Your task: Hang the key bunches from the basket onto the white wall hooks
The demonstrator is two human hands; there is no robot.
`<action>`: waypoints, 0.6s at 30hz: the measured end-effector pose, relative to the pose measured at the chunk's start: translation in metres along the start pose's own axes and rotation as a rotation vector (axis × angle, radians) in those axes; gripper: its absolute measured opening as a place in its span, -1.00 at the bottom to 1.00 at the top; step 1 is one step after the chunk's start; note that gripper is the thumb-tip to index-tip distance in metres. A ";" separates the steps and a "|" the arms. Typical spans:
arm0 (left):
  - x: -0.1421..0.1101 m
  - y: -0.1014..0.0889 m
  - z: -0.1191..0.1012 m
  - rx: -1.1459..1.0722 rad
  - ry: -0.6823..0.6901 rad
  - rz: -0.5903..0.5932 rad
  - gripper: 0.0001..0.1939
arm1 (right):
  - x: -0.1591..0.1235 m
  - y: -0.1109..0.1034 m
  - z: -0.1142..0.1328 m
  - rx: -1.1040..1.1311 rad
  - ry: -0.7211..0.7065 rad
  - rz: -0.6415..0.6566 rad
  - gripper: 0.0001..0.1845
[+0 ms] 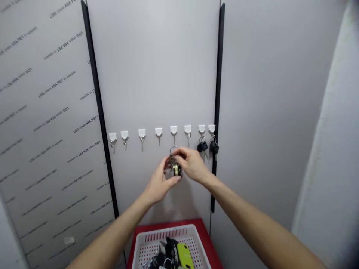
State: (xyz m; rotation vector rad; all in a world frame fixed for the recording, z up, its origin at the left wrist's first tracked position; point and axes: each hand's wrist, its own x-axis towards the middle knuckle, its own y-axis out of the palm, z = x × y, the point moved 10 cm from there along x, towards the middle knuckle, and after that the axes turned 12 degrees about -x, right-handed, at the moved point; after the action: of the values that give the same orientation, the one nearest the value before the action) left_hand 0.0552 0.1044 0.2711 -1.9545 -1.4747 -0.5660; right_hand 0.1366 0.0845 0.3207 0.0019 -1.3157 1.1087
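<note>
A bunch of keys (176,170) on a large metal ring hangs between my two hands, in front of the cabinet door and just below the row of hooks. My left hand (159,184) cups the bunch from the left, thumb beneath it. From the right, my right hand (193,164) pinches near the top of the bunch, below the upright ring. Small details of the keys are blurred. The nearest white hook (173,130) is bare and sits just above the ring, apart from it.
Several white hooks line the door. Black-headed keys (202,145) and another black key set (214,146) hang on the two rightmost. Below, a white perforated basket (136,248) with keys and a yellow-green item (184,255) stands on a red surface (206,231). Black handle strips (98,97) flank the door.
</note>
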 end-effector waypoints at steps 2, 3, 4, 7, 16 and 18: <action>-0.009 0.016 0.022 -0.208 -0.161 0.012 -0.53 | -0.011 0.006 0.005 0.007 -0.020 0.051 -0.82; -0.015 0.019 0.034 -0.269 -0.242 -0.005 -0.59 | -0.014 0.001 0.001 -0.020 -0.013 0.025 -0.81; -0.024 0.020 0.046 -0.301 -0.317 -0.021 -0.64 | -0.015 -0.011 -0.008 -0.069 0.015 -0.043 -0.80; -0.055 0.020 0.079 -0.302 -0.461 -0.008 -0.72 | -0.016 -0.060 -0.049 -0.315 0.201 -0.321 -0.72; -0.161 0.036 0.159 0.066 -0.581 0.287 -0.75 | 0.009 -0.073 -0.105 -0.587 0.424 -0.208 -0.75; -0.177 0.039 0.170 0.136 -0.591 0.381 -0.74 | 0.012 -0.078 -0.111 -0.542 0.447 -0.209 -0.75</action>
State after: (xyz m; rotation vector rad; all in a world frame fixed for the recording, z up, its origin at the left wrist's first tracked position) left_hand 0.0375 0.0929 0.0229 -2.3208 -1.3531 0.2992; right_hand 0.2683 0.1145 0.3379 -0.4737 -1.1388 0.5090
